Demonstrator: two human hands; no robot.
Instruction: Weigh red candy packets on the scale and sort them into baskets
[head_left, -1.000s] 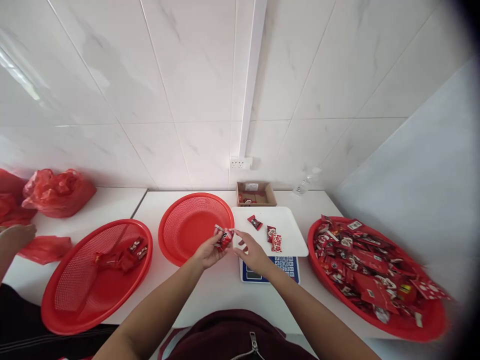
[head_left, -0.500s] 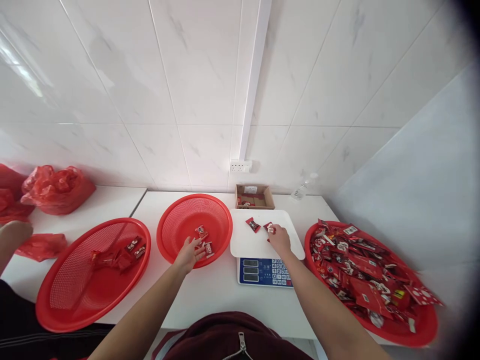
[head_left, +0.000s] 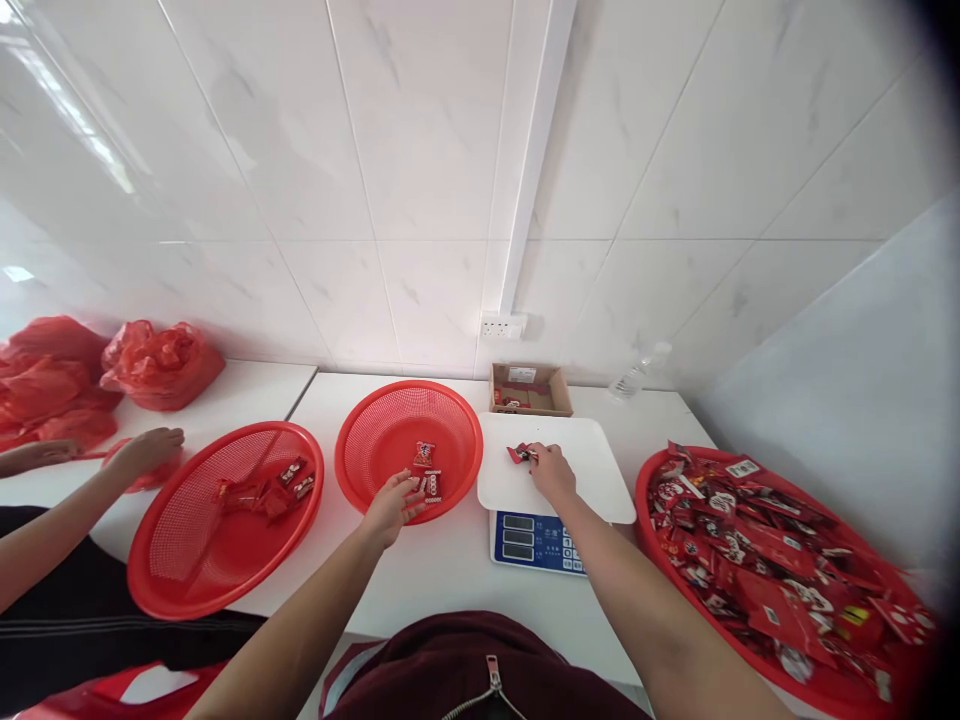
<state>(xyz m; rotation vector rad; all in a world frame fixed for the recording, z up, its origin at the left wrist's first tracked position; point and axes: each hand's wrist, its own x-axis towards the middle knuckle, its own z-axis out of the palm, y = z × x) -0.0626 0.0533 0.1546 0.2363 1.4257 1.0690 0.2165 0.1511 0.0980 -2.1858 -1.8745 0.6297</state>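
Note:
My right hand is over the white pan of the scale, its fingers closed on small red candy packets. Whether it grips one or two of them is hard to make out. My left hand hovers over the near rim of the middle red basket, fingers apart. Close to those fingertips, a few small wrapped candies lie in the basket. Below the pan, the scale's blue keypad panel is partly hidden by my right forearm.
A large red basket heaped with red packets stands at the right. Another red basket holding several packets is at the left, beside a co-worker's arms. Behind are a cardboard box, a plastic bottle and red bags.
My right hand has brought the packets on the pan together, where they lay apart before. My left hand stays over the basket. The co-worker's arms have come further into view.

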